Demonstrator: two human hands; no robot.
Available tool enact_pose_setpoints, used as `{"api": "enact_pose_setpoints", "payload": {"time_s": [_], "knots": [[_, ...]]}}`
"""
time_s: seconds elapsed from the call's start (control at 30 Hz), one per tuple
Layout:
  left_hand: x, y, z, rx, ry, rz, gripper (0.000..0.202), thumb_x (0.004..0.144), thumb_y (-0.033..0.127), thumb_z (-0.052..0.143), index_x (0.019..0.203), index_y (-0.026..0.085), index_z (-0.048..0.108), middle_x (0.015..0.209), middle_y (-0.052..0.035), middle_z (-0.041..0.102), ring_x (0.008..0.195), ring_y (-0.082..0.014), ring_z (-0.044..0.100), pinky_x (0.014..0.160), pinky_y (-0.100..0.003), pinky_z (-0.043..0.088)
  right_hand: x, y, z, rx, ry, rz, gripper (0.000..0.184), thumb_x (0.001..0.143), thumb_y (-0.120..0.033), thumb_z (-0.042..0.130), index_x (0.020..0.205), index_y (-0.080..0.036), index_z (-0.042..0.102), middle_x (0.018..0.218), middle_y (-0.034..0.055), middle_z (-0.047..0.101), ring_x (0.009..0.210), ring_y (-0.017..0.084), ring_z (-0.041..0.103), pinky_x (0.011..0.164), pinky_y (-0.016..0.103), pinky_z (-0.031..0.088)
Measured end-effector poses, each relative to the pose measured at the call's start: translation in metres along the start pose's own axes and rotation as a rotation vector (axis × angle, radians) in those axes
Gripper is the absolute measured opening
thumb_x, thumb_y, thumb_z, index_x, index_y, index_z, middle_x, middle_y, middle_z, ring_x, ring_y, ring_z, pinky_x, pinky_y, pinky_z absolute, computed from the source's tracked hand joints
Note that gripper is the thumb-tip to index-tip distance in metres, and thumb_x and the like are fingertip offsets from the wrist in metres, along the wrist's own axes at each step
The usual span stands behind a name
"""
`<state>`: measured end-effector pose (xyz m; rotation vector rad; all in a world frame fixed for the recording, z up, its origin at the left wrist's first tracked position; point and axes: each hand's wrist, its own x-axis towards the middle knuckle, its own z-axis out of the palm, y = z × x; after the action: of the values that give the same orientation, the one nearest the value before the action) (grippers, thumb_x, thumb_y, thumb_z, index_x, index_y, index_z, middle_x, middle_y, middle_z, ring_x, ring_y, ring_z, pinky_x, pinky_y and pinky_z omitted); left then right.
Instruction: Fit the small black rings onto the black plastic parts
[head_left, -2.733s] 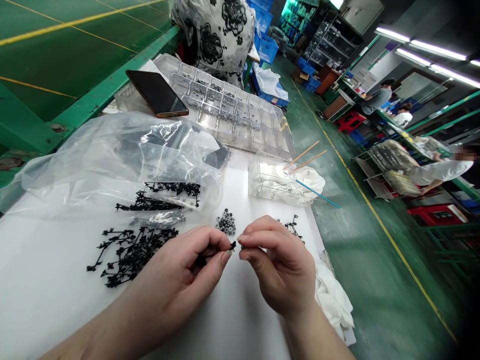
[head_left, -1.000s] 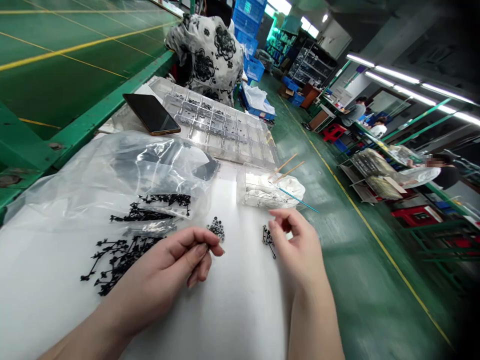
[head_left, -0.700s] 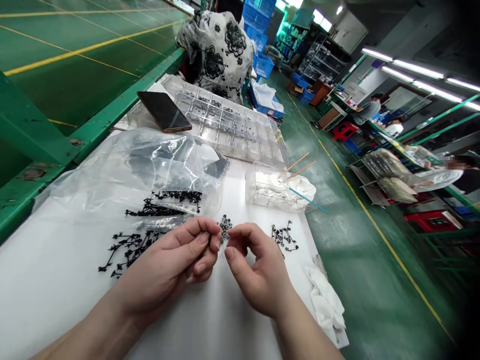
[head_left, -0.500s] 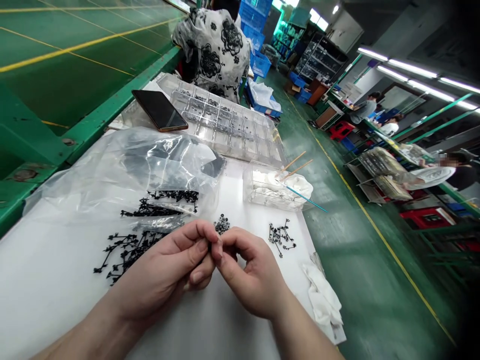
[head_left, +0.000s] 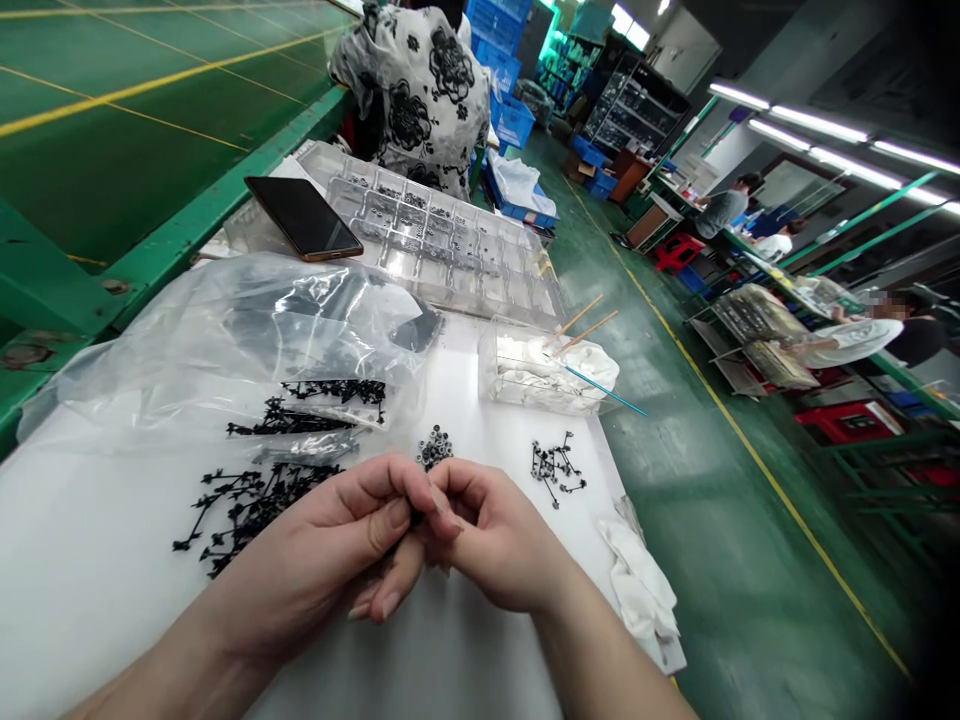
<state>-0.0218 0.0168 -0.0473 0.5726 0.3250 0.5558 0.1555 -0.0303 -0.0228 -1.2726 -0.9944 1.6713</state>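
My left hand (head_left: 337, 535) and my right hand (head_left: 491, 530) meet at the fingertips above the white work surface (head_left: 480, 650). The fingers of both are pinched together, and whatever lies between them is hidden, though a dark part showed in my left fingers earlier. Just beyond them lies a small heap of tiny metal rings (head_left: 434, 448). Black plastic sprues with small parts (head_left: 255, 510) are spread to the left of my left hand, and a smaller bunch (head_left: 556, 468) lies to the right of my right hand.
A clear plastic bag (head_left: 225, 340) holds more black sprues. Behind it are a compartment tray (head_left: 435, 240) and a phone (head_left: 304, 218). A clear box of white cloth (head_left: 547, 370) holds sticks. A person in a floral top (head_left: 412, 100) stands beyond, beside a green bench rail (head_left: 225, 190).
My hands have come closer together, and the fingertips of both now touch. The camera view has shifted slightly. The heaps on the surface stay in place.
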Motion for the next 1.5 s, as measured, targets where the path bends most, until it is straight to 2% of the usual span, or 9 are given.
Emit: {"api": "enact_pose_setpoints", "payload": {"time_s": [0.13, 0.27, 0.47, 0.63, 0.8, 0.97, 1.1, 1.23, 1.5], "knots": [[-0.001, 0.001, -0.001, -0.013, 0.023, 0.018, 0.011, 0.098, 0.033, 0.084, 0.095, 0.022, 0.082, 0.094, -0.0027, 0.082, 0.048, -0.0033, 0.062, 0.049, -0.012, 0.044, -0.002, 0.002, -0.005, -0.036, 0.082, -0.120, 0.046, 0.085, -0.059, 0.085, 0.083, -0.019, 0.062, 0.072, -0.0004, 0.060, 0.064, 0.012, 0.051, 0.055, 0.024, 0.041], [0.001, 0.007, 0.000, -0.025, 0.161, 0.113, 0.012, 0.094, 0.029, 0.088, 0.099, 0.021, 0.082, 0.088, -0.0011, 0.079, 0.056, -0.0062, 0.066, 0.056, -0.014, 0.054, -0.003, 0.003, -0.011, 0.013, 0.127, -0.275, 0.036, 0.088, -0.049, 0.084, 0.081, -0.020, 0.064, 0.086, 0.0042, 0.069, 0.067, 0.013, 0.058, 0.059, 0.027, 0.047], [0.005, 0.011, 0.002, 0.004, 0.273, 0.119, 0.031, 0.079, 0.033, 0.101, 0.103, 0.022, 0.083, 0.085, 0.0018, 0.074, 0.052, -0.0032, 0.060, 0.052, -0.012, 0.052, -0.005, 0.006, -0.014, 0.313, -0.057, -0.194, 0.037, 0.087, -0.043, 0.087, 0.081, -0.021, 0.059, 0.078, 0.0021, 0.073, 0.053, 0.011, 0.061, 0.047, 0.022, 0.044], [0.005, 0.007, 0.000, 0.212, 0.223, -0.008, 0.018, 0.095, 0.039, 0.086, 0.096, 0.022, 0.080, 0.077, 0.0009, 0.074, 0.045, -0.0043, 0.060, 0.049, -0.014, 0.046, -0.006, 0.007, -0.015, 0.371, -0.037, -0.166, 0.035, 0.082, -0.041, 0.093, 0.092, -0.021, 0.066, 0.080, 0.0016, 0.075, 0.054, 0.011, 0.062, 0.048, 0.022, 0.046], [0.004, 0.003, -0.003, 0.242, 0.253, -0.009, 0.019, 0.101, 0.041, 0.078, 0.106, 0.023, 0.080, 0.078, -0.0003, 0.071, 0.062, -0.0096, 0.056, 0.060, -0.017, 0.046, -0.008, 0.006, -0.020, 0.250, -0.024, -0.215, 0.027, 0.081, -0.038, 0.094, 0.092, -0.021, 0.077, 0.088, 0.0042, 0.076, 0.060, 0.012, 0.063, 0.050, 0.025, 0.050], [0.001, 0.002, -0.004, 0.465, 0.217, -0.039, 0.029, 0.104, 0.053, 0.072, 0.113, 0.027, 0.077, 0.080, 0.0010, 0.065, 0.076, -0.0142, 0.052, 0.071, -0.021, 0.044, -0.012, 0.004, -0.022, 0.011, 0.073, -0.427, 0.008, 0.091, -0.024, 0.083, 0.099, -0.025, 0.084, 0.094, 0.0051, 0.076, 0.067, 0.013, 0.067, 0.058, 0.026, 0.055], [0.001, 0.004, -0.001, 0.531, 0.218, 0.012, 0.034, 0.094, 0.053, 0.084, 0.114, 0.027, 0.077, 0.098, -0.0027, 0.070, 0.090, -0.0192, 0.058, 0.078, -0.026, 0.047, -0.013, 0.002, -0.020, -0.387, 0.178, -0.682, 0.023, 0.099, -0.014, 0.069, 0.110, -0.028, 0.084, 0.102, 0.0066, 0.081, 0.089, 0.018, 0.076, 0.077, 0.032, 0.063], [0.004, 0.005, -0.002, 0.549, 0.261, 0.026, 0.026, 0.095, 0.047, 0.084, 0.104, 0.023, 0.079, 0.087, -0.0020, 0.070, 0.078, -0.0166, 0.057, 0.070, -0.025, 0.045, -0.010, 0.003, -0.018, -0.575, 0.251, -0.905, 0.036, 0.099, -0.006, 0.064, 0.123, -0.029, 0.078, 0.104, 0.0068, 0.083, 0.091, 0.020, 0.077, 0.079, 0.036, 0.064], [0.007, 0.004, 0.001, 0.500, 0.223, -0.014, 0.036, 0.107, 0.055, 0.064, 0.109, 0.020, 0.074, 0.072, -0.0018, 0.069, 0.063, -0.0146, 0.052, 0.062, -0.026, 0.040, -0.007, -0.001, -0.017, -0.635, 0.274, -0.984, 0.042, 0.098, -0.003, 0.064, 0.129, -0.031, 0.072, 0.101, 0.0037, 0.085, 0.082, 0.018, 0.078, 0.076, 0.037, 0.063]]}}
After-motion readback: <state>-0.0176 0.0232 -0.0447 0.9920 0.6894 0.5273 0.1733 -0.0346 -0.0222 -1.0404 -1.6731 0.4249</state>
